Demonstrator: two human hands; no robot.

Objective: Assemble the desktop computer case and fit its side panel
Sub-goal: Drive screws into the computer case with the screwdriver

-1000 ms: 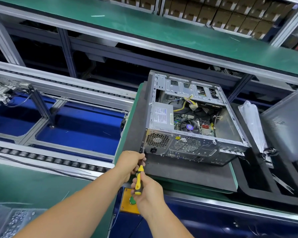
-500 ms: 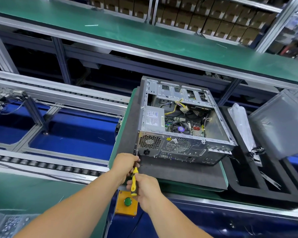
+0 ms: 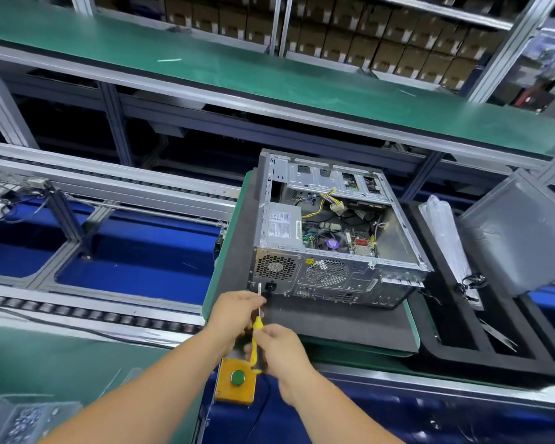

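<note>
Right hand (image 3: 281, 349) curled around the yellow handle of a screwdriver (image 3: 255, 342), gripping it near the bench's front edge. Left hand (image 3: 236, 310) closed loosely about the bare metal shaft just above, fingertips pinching it close to the tip. Tip set against the lower left corner of the rear face of the computer case (image 3: 330, 238), beside the power socket. Case lying on its side atop a dark foam mat (image 3: 340, 318), open face up, with power supply, yellow wiring, fan and board exposed. Mat resting on a green-edged pallet (image 3: 225, 251) at the near rail of the conveyor. Grey side panel (image 3: 519, 235) off the case, leaning tilted to the right, beyond a black foam tray (image 3: 462, 350) that holds a clear plastic bag (image 3: 446, 238). Yellow box with a green push button (image 3: 236, 378) fixed to the bench front, directly under both hands. Bagged small parts (image 3: 23, 421), blurred, at lower left. Stacked cardboard cartons (image 3: 334, 30) filling the shelves behind the upper green belt.
</note>
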